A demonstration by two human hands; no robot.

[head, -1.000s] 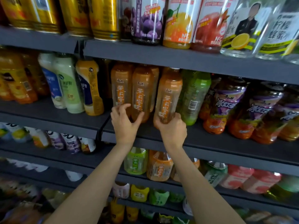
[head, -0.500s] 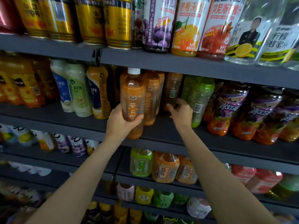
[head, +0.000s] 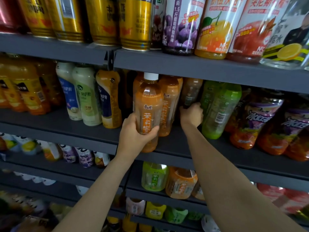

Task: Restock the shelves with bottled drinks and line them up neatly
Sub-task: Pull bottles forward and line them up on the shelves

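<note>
My left hand [head: 136, 136] grips an orange tea bottle [head: 148, 104] with a white cap at the front edge of the dark middle shelf [head: 175, 148], upright. Behind it stands another orange tea bottle [head: 168, 104]. My right hand [head: 191, 115] reaches deeper into the shelf and holds the base of a darker orange bottle [head: 190, 92] set further back. A green tea bottle [head: 217, 109] leans just right of that hand.
Cream and blue-labelled bottles [head: 87, 96] stand left of the orange ones; purple-and-red iced tea bottles [head: 250, 121] fill the right. Gold cans [head: 100, 19] and juice bottles [head: 214, 25] sit on the shelf above. Lower shelves hold more green and orange bottles [head: 154, 176].
My left hand has drawn an orange bottle forward to the shelf's front edge. My right hand has pushed its bottle further back into the shelf and stays on it.
</note>
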